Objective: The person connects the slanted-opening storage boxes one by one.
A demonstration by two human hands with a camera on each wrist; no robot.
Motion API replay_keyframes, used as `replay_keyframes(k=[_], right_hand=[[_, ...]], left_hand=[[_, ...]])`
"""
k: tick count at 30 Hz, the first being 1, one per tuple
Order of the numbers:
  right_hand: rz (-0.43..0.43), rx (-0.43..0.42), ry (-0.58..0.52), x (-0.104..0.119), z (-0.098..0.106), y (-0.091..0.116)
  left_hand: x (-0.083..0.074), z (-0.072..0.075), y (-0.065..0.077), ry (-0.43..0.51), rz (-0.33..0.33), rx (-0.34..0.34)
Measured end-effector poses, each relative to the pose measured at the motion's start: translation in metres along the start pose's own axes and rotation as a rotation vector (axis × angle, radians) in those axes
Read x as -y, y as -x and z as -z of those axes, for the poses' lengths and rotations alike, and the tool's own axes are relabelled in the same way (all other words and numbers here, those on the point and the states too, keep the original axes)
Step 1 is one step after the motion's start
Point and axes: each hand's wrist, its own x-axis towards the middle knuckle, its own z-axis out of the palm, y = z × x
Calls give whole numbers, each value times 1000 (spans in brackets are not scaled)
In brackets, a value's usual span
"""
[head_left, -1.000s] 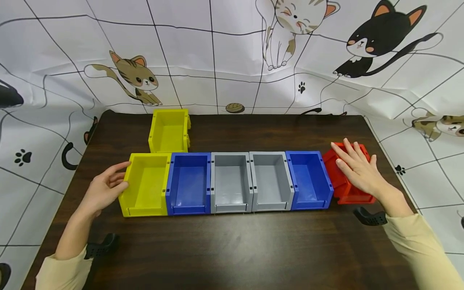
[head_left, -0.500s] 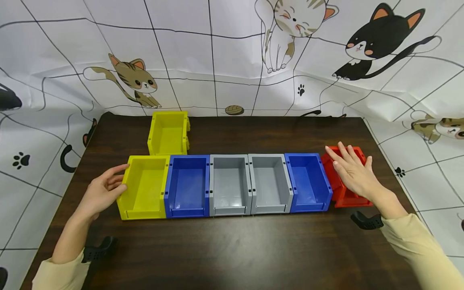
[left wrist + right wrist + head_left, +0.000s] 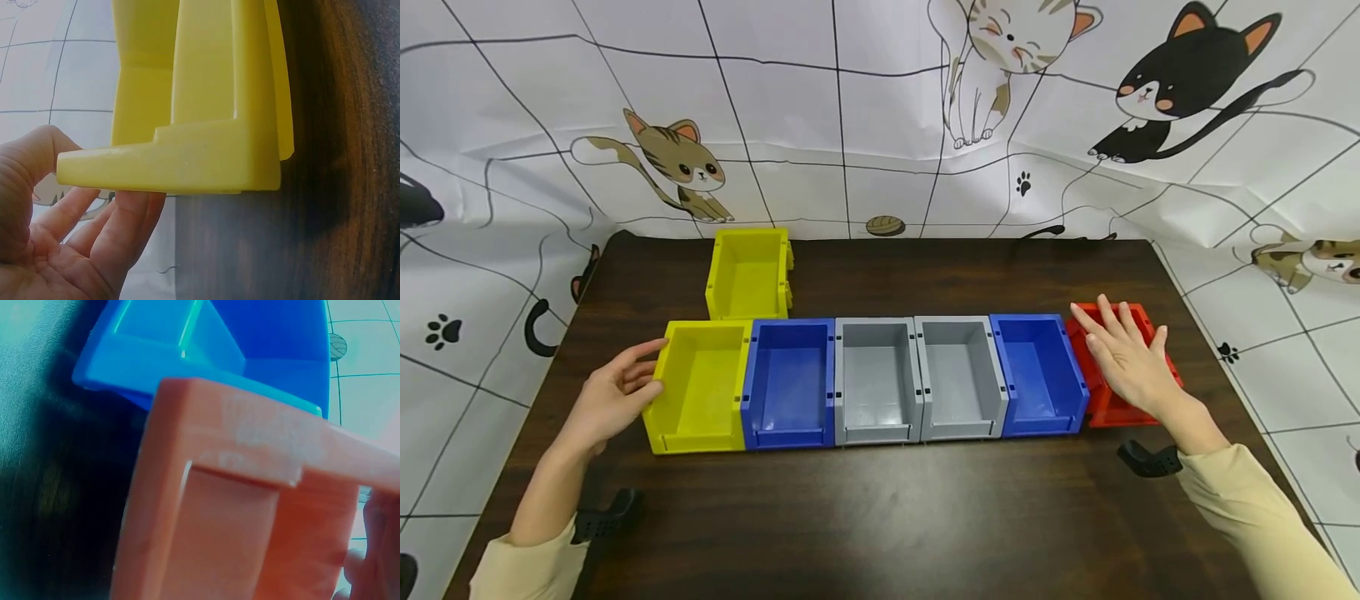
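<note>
A yellow bin stands at the left end of a row of plastic bins. My left hand touches its outer left side, thumb and index fingertip at the rim. In the left wrist view the fingers lie against the wall of this yellow bin. At the row's other end is a red bin, partly hidden by my right hand, whose fingers spread straight across it. The right wrist view has the red bin right beside a blue bin.
Between the end bins stand a blue bin, two grey bins and another blue bin, side by side. A second yellow bin sits behind the left one. The dark wooden table meets a cat-print white sheet.
My right hand has moved a little left, and the red bin has shifted and turned to sit squarer against the blue bin. The left hand stays at the yellow bin.
</note>
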Motion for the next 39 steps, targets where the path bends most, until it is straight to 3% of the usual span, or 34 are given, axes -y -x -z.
replay_keyframes(k=[15,21,24,28,32,39], right_hand=[[-26,7,-13,-4,-6,8],[25,71,40,-11,5,3],[56,76,65,-15,9,1],[81,70,84,-16,9,-2],[76,36,107,-14,2,-1],[40,16,152,-14,-1,2]], left_hand=[[0,-2,-5,4,-20,10],[0,0,-3,5,-20,11],[2,-1,-3,5,13,-1],[2,-1,-3,2,45,-19],[1,1,-2,3,4,-2],[-1,0,-2,5,4,1]])
